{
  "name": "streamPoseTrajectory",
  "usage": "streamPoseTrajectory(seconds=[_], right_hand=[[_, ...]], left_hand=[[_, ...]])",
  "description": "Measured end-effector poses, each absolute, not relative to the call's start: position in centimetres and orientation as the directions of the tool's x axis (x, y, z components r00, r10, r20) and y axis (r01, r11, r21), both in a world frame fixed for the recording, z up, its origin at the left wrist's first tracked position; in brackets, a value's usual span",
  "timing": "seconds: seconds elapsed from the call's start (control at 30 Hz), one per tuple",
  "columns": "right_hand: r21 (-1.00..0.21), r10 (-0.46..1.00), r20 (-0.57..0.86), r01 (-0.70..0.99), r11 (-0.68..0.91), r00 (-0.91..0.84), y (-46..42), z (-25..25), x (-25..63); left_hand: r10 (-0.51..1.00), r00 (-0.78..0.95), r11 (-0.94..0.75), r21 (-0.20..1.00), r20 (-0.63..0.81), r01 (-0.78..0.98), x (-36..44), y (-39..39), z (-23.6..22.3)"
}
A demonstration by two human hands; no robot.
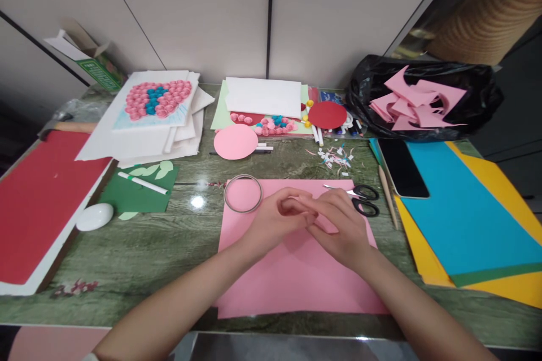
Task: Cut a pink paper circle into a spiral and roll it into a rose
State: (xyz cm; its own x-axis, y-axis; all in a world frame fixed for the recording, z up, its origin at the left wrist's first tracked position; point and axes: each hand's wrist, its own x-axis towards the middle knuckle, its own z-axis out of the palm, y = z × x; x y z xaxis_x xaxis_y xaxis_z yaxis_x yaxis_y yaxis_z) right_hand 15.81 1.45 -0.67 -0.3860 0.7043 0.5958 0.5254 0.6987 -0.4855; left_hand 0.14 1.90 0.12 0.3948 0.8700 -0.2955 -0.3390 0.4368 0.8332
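Observation:
My left hand (277, 217) and my right hand (339, 225) meet over a pink paper sheet (292, 276) on the green table. Their fingers are curled together and pinch something small and pink between them; I cannot make out what it is. A clear ring-shaped lid (243, 193) lies on the sheet's far left corner, just beyond my left hand. Black-handled scissors (359, 198) lie at the sheet's far right corner, close to my right hand.
Blue, yellow and green paper sheets (461, 220) and a black phone (402, 168) lie to the right. A black bag (423, 96) holds pink scraps. A red board (38, 203), green paper with a white pen (141, 183), a pink paper circle (235, 141) and rolled-paper flower craftwork (156, 98) lie left and behind.

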Motion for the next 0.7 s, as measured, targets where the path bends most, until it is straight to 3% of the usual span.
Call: streamPoseTrajectory(seconds=[0.23, 0.5, 0.7], right_hand=[[-0.494, 0.711, 0.614, 0.536, 0.685, -0.342, 1.33, -0.43, 16.02], [-0.533, 0.763, 0.49, 0.547, 0.645, -0.422, 1.25, -1.0, 15.94], [-0.616, 0.874, 0.415, 0.63, 0.474, -0.252, 1.45, -0.44, 15.97]], left_hand=[[0.886, 0.357, 0.422, 0.835, -0.296, -0.354, -0.31, 2.3, 0.31], [0.887, 0.358, 0.399, 0.875, -0.291, -0.275, -0.27, 2.44, 0.16], [0.86, 0.409, 0.439, 0.851, -0.305, -0.288, -0.37, 2.52, 0.2]])
